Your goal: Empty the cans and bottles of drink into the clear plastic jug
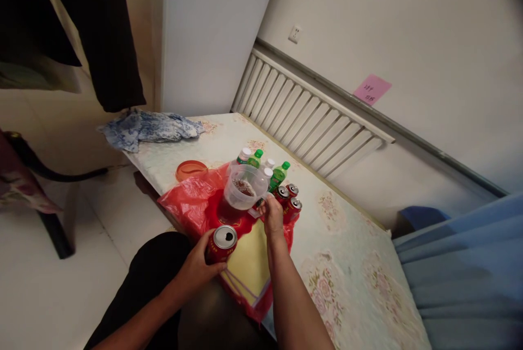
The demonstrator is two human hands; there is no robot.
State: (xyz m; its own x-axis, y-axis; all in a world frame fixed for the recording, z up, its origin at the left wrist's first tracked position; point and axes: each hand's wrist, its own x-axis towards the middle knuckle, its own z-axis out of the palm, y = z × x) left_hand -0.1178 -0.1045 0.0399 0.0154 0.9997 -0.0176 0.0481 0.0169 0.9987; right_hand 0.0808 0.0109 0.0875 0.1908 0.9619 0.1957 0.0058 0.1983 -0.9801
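My left hand [200, 265] is wrapped round a red drink can [221, 245], held upright with its top opened. The fingers of my right hand [272, 214] close on the handle of a clear plastic pitcher [245, 184]. Dark brown liquid with some foam fills the pitcher's lower part. It stands behind the can, over a red plastic bag [190, 200]. Several red cans [293, 206] stand just right of my right hand. Behind the pitcher are bottles with green caps [279, 174] and white caps [244, 155], partly hidden by it.
An orange-red lid [192, 170] lies left of the pitcher. A yellow sheet [249, 263] lies on the bag near my hands. The floral-covered table [327, 252] reaches a radiator [310, 110]. Blue patterned cloth [163, 128] lies at its far left corner; a blue curtain [469, 263] hangs right.
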